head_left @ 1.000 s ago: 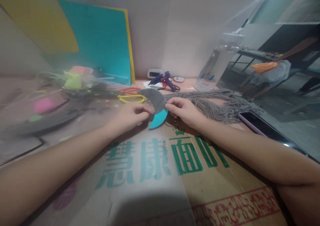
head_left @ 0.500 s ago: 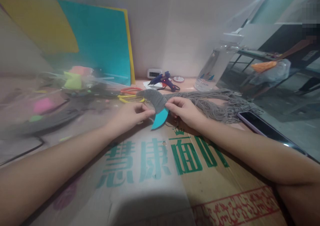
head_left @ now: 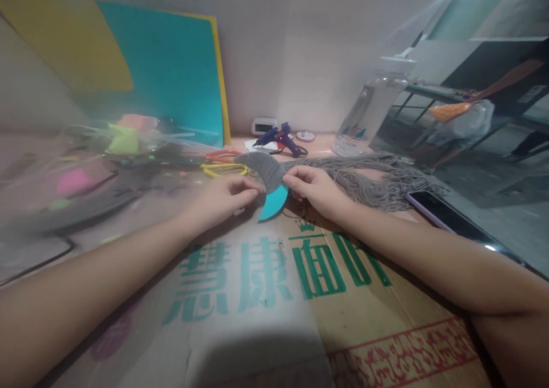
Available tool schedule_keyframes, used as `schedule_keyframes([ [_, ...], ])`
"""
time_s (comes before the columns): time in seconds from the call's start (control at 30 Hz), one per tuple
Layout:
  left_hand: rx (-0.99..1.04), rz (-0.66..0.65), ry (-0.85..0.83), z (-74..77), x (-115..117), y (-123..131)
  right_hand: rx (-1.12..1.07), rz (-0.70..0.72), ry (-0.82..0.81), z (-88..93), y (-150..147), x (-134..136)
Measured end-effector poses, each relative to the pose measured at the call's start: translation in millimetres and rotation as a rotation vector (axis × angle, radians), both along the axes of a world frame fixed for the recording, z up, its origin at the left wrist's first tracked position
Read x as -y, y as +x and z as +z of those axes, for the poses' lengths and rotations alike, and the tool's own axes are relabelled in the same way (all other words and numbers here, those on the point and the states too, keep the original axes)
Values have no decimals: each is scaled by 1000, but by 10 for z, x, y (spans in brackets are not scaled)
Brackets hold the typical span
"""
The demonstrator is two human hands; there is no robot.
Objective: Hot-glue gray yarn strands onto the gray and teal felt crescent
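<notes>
A teal crescent-shaped card (head_left: 273, 202), its upper part wrapped in grey yarn, is held between both hands above a flattened cardboard box (head_left: 266, 296). My left hand (head_left: 223, 199) pinches the crescent's inner left edge with fingers closed. My right hand (head_left: 315, 190) pinches the right edge where the grey yarn comes off. A thick bundle of grey yarn (head_left: 369, 176) trails from there to the right across the table.
A blue glue gun (head_left: 278, 137), a small digital clock (head_left: 263, 126) and a clear water bottle (head_left: 369, 113) stand at the back. Orange and yellow scissors (head_left: 223, 163) lie left of the crescent. A phone (head_left: 454, 219) lies right. Teal and yellow sheets (head_left: 167, 67) lean on the wall; craft clutter sits left.
Almost nothing has moved. Both hands keep their pinch on the crescent, which has shifted very slightly.
</notes>
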State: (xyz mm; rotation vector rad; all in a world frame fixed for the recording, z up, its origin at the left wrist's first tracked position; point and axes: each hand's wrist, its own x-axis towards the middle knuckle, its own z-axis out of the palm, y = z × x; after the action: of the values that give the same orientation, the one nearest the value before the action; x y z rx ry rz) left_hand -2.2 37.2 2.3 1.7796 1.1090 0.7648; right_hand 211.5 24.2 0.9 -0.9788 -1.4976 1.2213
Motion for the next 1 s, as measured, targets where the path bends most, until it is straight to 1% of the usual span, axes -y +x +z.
schedule_keyframes([
  [0.3,-81,41,-31,-3,-5,-7,-24,12,-20,0,-6,10],
  [0.67,14,30,-42,22,35,17,-5,22,-11,-14,12,-13],
  [0.8,6,45,-21,1,20,9,3,26,-19,-11,9,-6],
  [1.0,-45,9,40,-20,-5,-12,-13,24,-22,-14,9,-6],
])
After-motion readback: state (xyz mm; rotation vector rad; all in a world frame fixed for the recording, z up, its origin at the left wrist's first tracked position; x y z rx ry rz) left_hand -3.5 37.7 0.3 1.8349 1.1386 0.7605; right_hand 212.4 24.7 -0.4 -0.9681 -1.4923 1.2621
